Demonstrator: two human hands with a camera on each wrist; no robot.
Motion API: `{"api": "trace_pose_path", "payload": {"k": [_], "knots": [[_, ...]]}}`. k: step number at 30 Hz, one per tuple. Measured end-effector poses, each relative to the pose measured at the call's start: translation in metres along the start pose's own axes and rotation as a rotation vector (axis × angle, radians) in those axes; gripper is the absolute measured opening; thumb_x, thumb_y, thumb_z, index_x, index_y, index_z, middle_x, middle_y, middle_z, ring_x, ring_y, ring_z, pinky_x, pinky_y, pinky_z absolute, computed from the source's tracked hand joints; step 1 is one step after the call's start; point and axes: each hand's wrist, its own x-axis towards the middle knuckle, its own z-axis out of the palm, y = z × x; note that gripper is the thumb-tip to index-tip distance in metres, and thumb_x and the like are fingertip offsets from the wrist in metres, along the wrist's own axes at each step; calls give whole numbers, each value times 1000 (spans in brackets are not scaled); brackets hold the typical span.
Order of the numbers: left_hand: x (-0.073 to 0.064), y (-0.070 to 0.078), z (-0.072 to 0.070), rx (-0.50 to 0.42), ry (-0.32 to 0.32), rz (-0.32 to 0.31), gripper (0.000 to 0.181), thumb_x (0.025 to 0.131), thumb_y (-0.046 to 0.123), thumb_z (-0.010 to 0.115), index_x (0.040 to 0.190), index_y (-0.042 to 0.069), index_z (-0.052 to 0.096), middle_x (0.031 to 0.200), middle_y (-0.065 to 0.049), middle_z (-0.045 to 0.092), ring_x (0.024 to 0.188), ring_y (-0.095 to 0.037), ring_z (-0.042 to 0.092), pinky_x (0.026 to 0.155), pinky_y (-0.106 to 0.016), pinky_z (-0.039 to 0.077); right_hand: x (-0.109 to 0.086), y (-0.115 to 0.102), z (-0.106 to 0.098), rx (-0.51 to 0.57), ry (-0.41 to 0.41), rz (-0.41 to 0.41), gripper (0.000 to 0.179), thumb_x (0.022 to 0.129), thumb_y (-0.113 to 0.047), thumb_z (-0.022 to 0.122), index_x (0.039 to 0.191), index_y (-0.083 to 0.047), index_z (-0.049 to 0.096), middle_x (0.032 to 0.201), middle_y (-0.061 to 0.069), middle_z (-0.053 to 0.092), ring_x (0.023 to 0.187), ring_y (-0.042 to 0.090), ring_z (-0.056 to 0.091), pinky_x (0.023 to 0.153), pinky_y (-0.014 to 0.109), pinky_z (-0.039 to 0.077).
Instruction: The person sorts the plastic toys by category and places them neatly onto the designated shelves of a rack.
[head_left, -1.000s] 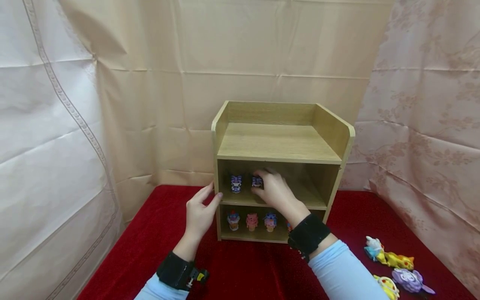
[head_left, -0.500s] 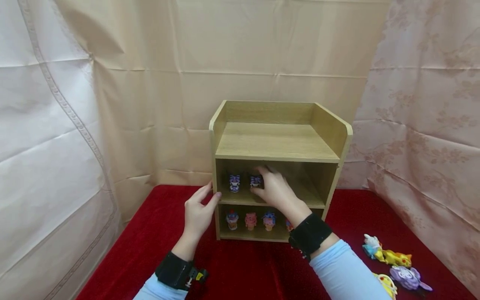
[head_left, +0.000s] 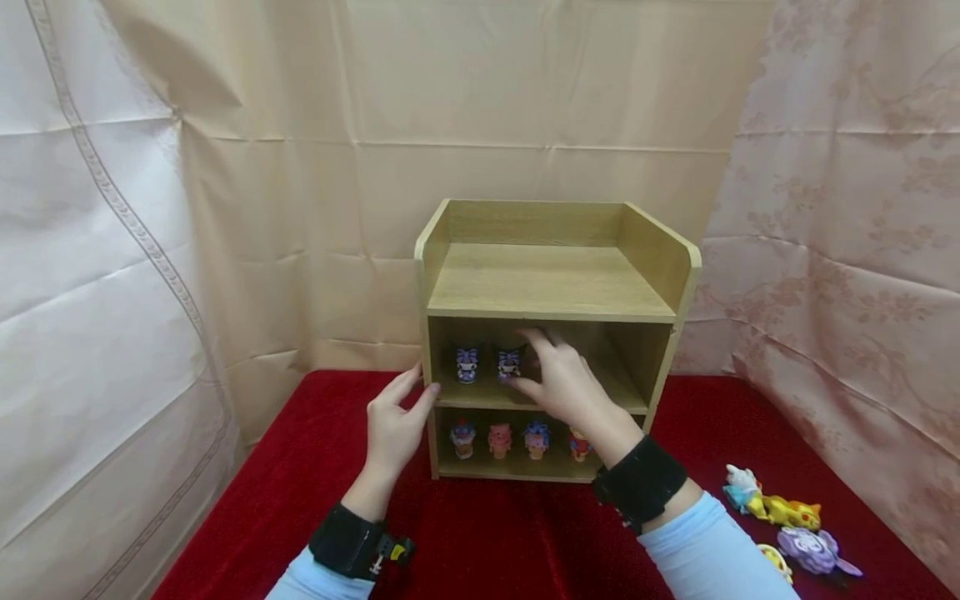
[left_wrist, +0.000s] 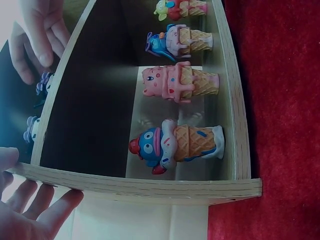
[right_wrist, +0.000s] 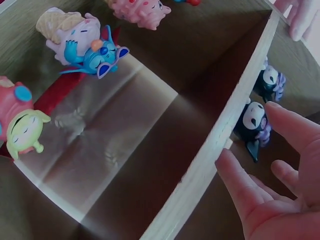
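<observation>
On the middle level of a wooden shelf unit (head_left: 558,279) stand two small purple-and-black figurines: the left figurine (head_left: 467,365) and the right figurine (head_left: 509,363). My right hand (head_left: 573,387) is beside the right one, thumb and fingers spread. The right wrist view shows the fingertips (right_wrist: 275,112) very near this figurine (right_wrist: 253,120); whether they touch it I cannot tell. My left hand (head_left: 397,421) holds the unit's left side panel (left_wrist: 150,187), thumb on one side and fingers on the other.
The lower level holds several ice-cream-cone figurines, among them a blue one (left_wrist: 175,145) and a pink one (left_wrist: 175,84). On the red cloth (head_left: 300,492) at the right lie yellow toys (head_left: 791,512), a white-and-blue toy (head_left: 742,490) and a purple toy (head_left: 813,550).
My right hand has let go of the right figurine, its fingers spreading and shifting slightly right. That figurine now shows more fully. My left hand stays on the side panel.
</observation>
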Motion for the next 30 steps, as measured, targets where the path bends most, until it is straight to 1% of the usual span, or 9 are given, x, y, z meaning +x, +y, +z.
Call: {"api": "trace_pose_path", "payload": {"k": [2,5,7,8,15,19,23,26,30], "knots": [[0,0,0,3,-4,-6,41,90,-4,75,129,-7,65,126,-22,67,117,-35,65,95,-35,53,-4,1,-3,-8,10,-10,73,87,-21,84,149,-10,47,134,23,55,102,35,70,75,47,60],[1,0,0,5,-6,-8,41,90,-4,75,130,-7,65,126,-22,67,117,-35,65,93,-16,48,-12,2,-8,-23,24,-24,74,86,-19,85,149,-9,47,133,24,55,103,35,69,76,49,59],[1,0,0,4,-5,-4,41,89,-5,75,129,-8,65,126,-23,67,116,-36,65,91,-10,46,-17,4,-11,-35,35,-34,73,86,-18,85,147,-9,48,131,24,56,102,35,69,76,50,59],[1,0,0,3,-4,-1,41,89,-5,75,129,-8,65,126,-23,67,116,-36,65,91,-9,45,-20,5,-13,-38,42,-42,72,85,-17,86,146,-8,48,129,24,57,102,35,69,76,50,59],[1,0,-1,-7,0,-1,41,89,-5,75,129,-8,65,126,-24,67,116,-37,65,90,-9,46,-34,10,-26,-47,66,-84,63,85,-16,86,139,-6,56,120,20,62,98,33,70,75,47,59],[0,0,-1,-7,1,-6,42,89,-6,75,129,-8,64,126,-24,66,116,-37,65,91,-8,45,-41,13,-31,-37,60,-80,57,85,-15,86,135,-5,60,121,18,64,96,30,72,75,45,60],[0,1,-1,-1,1,2,41,89,-6,75,129,-8,64,125,-24,67,115,-37,65,90,-9,45,-47,15,-36,-34,63,-84,51,85,-14,85,130,-5,63,121,16,67,94,27,73,75,44,61],[0,1,-1,7,-1,6,41,89,-6,75,129,-8,64,125,-23,67,114,-36,66,91,-15,49,-51,16,-39,-39,67,-105,45,85,-14,85,125,-6,66,118,15,69,92,26,74,74,44,61],[0,1,-1,7,-6,0,41,89,-5,75,129,-8,64,125,-23,67,115,-35,66,92,-34,53,-57,17,-45,-30,59,-135,39,85,-13,85,120,-6,68,115,14,71,89,23,74,72,41,61]]}}
